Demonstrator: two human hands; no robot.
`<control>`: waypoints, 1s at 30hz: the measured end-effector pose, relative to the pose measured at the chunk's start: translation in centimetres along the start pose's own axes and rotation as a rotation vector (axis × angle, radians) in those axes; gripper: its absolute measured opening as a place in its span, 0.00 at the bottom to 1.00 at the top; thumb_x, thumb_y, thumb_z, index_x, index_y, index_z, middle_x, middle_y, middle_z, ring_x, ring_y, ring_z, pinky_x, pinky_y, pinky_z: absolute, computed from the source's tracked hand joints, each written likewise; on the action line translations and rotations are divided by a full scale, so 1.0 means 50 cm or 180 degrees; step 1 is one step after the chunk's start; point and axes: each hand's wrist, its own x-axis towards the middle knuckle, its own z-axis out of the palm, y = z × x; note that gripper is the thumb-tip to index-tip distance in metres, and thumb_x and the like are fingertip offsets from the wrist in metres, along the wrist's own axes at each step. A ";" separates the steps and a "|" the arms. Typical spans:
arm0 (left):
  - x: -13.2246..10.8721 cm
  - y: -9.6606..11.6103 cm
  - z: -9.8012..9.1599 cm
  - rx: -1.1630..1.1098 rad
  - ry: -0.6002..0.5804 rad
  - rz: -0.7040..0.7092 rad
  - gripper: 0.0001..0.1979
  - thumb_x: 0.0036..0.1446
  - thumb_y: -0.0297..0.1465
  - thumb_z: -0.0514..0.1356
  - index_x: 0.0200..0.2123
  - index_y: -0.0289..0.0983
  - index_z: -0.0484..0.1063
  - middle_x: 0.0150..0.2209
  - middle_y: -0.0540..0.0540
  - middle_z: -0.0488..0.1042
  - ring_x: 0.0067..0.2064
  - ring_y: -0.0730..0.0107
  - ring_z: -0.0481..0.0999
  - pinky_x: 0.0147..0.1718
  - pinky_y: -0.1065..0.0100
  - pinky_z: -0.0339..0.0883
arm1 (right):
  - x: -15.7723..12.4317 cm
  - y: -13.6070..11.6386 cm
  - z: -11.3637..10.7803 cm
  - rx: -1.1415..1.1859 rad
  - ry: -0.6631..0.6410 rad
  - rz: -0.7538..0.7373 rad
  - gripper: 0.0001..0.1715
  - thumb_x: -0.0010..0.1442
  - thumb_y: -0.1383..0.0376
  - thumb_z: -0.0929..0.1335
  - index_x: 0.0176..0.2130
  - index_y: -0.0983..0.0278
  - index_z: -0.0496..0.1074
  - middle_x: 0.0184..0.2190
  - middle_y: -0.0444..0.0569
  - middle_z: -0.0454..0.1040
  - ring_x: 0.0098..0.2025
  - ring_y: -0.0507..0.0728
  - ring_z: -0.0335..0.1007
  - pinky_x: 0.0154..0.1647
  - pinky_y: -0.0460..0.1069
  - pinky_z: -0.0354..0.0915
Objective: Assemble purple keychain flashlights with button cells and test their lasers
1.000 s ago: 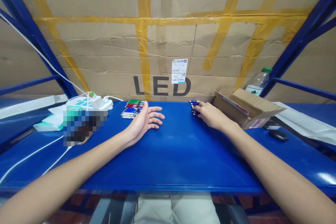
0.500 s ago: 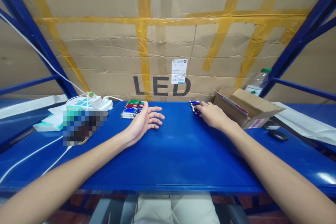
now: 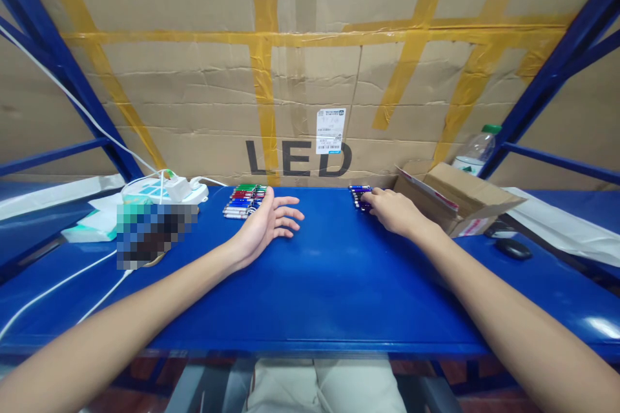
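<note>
Several pens in green, red, blue and white lie in a stacked row at the back left of the blue table. My left hand rests on its edge just right of them, fingers spread and holding nothing; it hides their right ends. At the back right, a row of dark blue and purple pens lies on the table. My right hand is at the right ends of these pens, fingers bent over them. Its fingertips are partly hidden, so whether it grips a pen cannot be made out.
An open cardboard box stands right of my right hand, with a bottle behind it and a black mouse beside it. At the left are a power strip, cables and a blurred object. A large carton forms the back.
My right hand has shifted very slightly to the right, and a little more of the dark pens shows. My left hand has not moved.
</note>
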 end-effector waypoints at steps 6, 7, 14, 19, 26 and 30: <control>-0.001 0.002 0.001 0.0034 0.0002 -0.0018 0.38 0.71 0.62 0.48 0.57 0.33 0.74 0.45 0.37 0.81 0.40 0.62 0.80 0.37 0.66 0.74 | 0.000 0.000 0.002 0.0026 0.0008 0.0081 0.21 0.74 0.70 0.63 0.62 0.62 0.70 0.58 0.62 0.74 0.53 0.69 0.77 0.46 0.55 0.67; 0.000 0.001 0.000 0.0026 -0.0005 -0.0015 0.38 0.71 0.62 0.49 0.57 0.33 0.74 0.45 0.37 0.81 0.40 0.62 0.80 0.37 0.67 0.74 | 0.000 0.001 0.004 0.0035 0.0011 0.0099 0.21 0.74 0.70 0.62 0.63 0.63 0.70 0.58 0.62 0.74 0.53 0.68 0.77 0.45 0.55 0.67; 0.002 -0.006 -0.005 -0.0021 -0.0032 0.0012 0.37 0.70 0.62 0.51 0.56 0.34 0.75 0.44 0.37 0.81 0.40 0.62 0.80 0.36 0.67 0.74 | -0.001 -0.006 0.010 0.0083 0.0104 0.0119 0.23 0.73 0.74 0.61 0.63 0.66 0.70 0.59 0.65 0.72 0.54 0.68 0.75 0.48 0.55 0.67; 0.003 -0.004 -0.003 0.0096 -0.0104 -0.0084 0.34 0.71 0.59 0.54 0.55 0.34 0.76 0.45 0.38 0.81 0.40 0.64 0.80 0.37 0.68 0.73 | -0.002 -0.019 0.010 0.0124 0.0197 -0.0098 0.24 0.72 0.77 0.60 0.62 0.67 0.71 0.61 0.65 0.71 0.57 0.66 0.72 0.54 0.54 0.66; -0.002 -0.022 -0.002 0.1207 -0.0453 0.0227 0.29 0.70 0.57 0.58 0.50 0.36 0.79 0.43 0.39 0.81 0.38 0.63 0.78 0.35 0.66 0.68 | -0.009 -0.041 0.001 0.0050 0.0261 -0.0131 0.25 0.73 0.74 0.61 0.65 0.66 0.68 0.62 0.66 0.69 0.58 0.69 0.70 0.51 0.56 0.67; -0.029 -0.017 0.005 0.2695 -0.0929 0.0929 0.17 0.74 0.47 0.58 0.51 0.42 0.80 0.47 0.42 0.81 0.45 0.58 0.77 0.46 0.62 0.68 | -0.018 -0.068 -0.013 0.0034 0.0418 -0.0295 0.21 0.74 0.72 0.60 0.62 0.65 0.70 0.60 0.66 0.71 0.59 0.69 0.69 0.54 0.58 0.65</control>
